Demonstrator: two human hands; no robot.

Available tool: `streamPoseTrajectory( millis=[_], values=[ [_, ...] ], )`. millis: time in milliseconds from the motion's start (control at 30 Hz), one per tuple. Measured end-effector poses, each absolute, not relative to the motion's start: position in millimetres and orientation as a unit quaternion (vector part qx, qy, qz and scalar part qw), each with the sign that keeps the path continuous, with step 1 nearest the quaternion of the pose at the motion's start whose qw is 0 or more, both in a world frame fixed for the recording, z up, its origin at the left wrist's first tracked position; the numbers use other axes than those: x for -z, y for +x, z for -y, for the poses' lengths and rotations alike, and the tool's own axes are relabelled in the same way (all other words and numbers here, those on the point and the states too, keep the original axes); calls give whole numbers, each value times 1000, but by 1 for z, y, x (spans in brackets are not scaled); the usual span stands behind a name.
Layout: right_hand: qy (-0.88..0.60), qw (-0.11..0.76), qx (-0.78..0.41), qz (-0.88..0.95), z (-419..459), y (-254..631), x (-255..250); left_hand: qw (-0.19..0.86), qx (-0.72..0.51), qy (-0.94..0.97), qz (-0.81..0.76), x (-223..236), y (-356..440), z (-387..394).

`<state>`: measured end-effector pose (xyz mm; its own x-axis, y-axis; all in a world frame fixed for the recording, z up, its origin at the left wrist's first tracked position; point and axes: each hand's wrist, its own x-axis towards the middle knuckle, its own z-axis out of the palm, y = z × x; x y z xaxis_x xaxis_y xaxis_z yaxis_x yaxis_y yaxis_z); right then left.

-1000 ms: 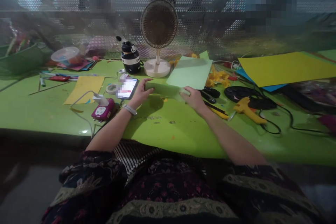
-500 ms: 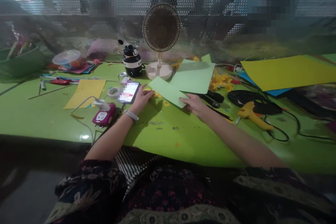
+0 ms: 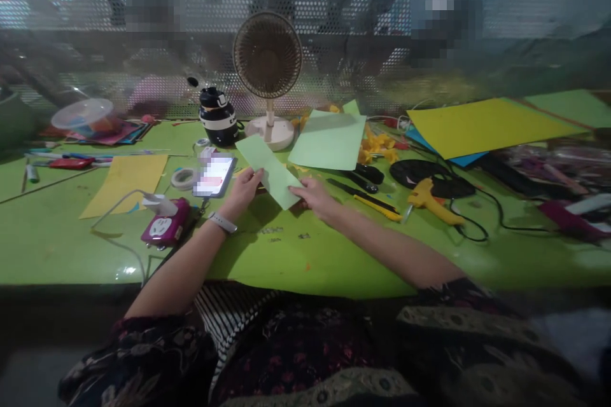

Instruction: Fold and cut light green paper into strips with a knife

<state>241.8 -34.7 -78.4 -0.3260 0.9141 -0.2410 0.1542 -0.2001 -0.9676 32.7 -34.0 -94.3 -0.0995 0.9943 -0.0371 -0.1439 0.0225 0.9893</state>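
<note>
One strip (image 3: 270,172): pale green paper, grasped between left hand (image 3: 245,187) and right hand (image 3: 315,197), slanted from far left to near right, apparently raised over the surface (image 3: 334,261).
Left fingers: pinched on the strip's left edge, thumb on top.
Right fingers: pinched on the opposite edge, nearer the close end, thumb on top; underside of the grip hidden.
Step in hand: judged as steadying and positioning the strip between both hands.
Next move: seems to call for a light, even pinch at both edges, so as not to buckle thin paper.
Phone (image 3: 216,175): lit, just left of the left fingers, with tape roll (image 3: 175,182) beside it, farther out.
Green sheet (image 3: 327,143): beyond the right fingers.
Cutter (image 3: 382,210): right of the right fingers, near glue gun (image 3: 424,196).
Fan (image 3: 268,54): standing straight beyond the fingers, flask (image 3: 218,121) to its left.
Yellow sheet (image 3: 126,181): well left of the left fingers.
</note>
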Motion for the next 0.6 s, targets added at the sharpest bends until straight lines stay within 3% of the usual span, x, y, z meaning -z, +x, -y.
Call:
streamPoseTrajectory(
  millis=[100,167,233,300,400,600],
  values=[
    [-462,291,-456,703,24,265,70,509,-553,408,-519,92,32,36],
    [-470,285,-258,794,8,288,62,509,-550,397,-530,92,29,35],
    [-489,201,-63,847,-11,311,57,515,-550,394,-526,94,27,33],
    [-503,105,41,857,-26,326,56,524,-547,395,-520,98,25,31],
    [-505,48,84,857,-39,332,59,541,-538,390,-516,102,26,30],
    [-595,98,60,795,-56,333,44,559,-528,360,-529,95,25,34]
  ],
)
